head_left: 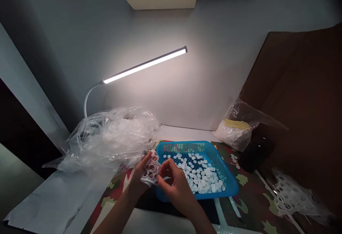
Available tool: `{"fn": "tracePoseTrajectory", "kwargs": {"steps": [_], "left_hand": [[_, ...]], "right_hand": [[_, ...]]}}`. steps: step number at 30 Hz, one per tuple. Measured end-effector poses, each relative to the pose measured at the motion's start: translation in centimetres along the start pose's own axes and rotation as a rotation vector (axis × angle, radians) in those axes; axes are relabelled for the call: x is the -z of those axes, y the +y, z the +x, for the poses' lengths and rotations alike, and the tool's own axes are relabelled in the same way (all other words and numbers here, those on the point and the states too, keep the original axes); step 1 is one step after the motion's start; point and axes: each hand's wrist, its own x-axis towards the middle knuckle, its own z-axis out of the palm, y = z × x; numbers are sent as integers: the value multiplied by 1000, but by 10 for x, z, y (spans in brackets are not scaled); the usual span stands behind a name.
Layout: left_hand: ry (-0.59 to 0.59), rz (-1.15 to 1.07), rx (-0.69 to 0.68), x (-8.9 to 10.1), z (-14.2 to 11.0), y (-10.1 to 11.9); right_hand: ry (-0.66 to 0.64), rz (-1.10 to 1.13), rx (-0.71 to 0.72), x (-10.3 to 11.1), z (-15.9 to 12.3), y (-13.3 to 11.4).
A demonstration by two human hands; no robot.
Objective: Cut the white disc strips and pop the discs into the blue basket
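My left hand (139,177) is closed around a white plastic sheet with round holes (151,169), held up at the near left corner of a blue plastic basket (230,177). Some of the sheet's openings show skin or dark behind them. At the sheet's right edge, thumb and forefinger of my right hand (173,184) come together in a pinch; what sits between those fingertips is too small to make out. Many small white discs (204,182) lie loose in the basket, heaped thickest toward its near right part.
A large clear plastic bag (114,141) of whitish material stands at left. Farther back on the right is a bag of white pieces (233,134) beside a dark cylindrical object (256,153). Punched white sheets (294,194) lie far right. A lit lamp (145,65) hangs above.
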Motion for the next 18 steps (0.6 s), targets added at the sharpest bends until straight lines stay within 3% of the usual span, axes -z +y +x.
{"fn": "tracePoseTrajectory", "kwargs": {"steps": [11, 18], "left_hand": [[-314, 213, 19, 1, -6, -13], [-377, 308, -72, 7, -6, -8]], "right_hand": [[234, -22, -73, 9, -36, -13], [125, -212, -5, 13, -41, -22]]}}
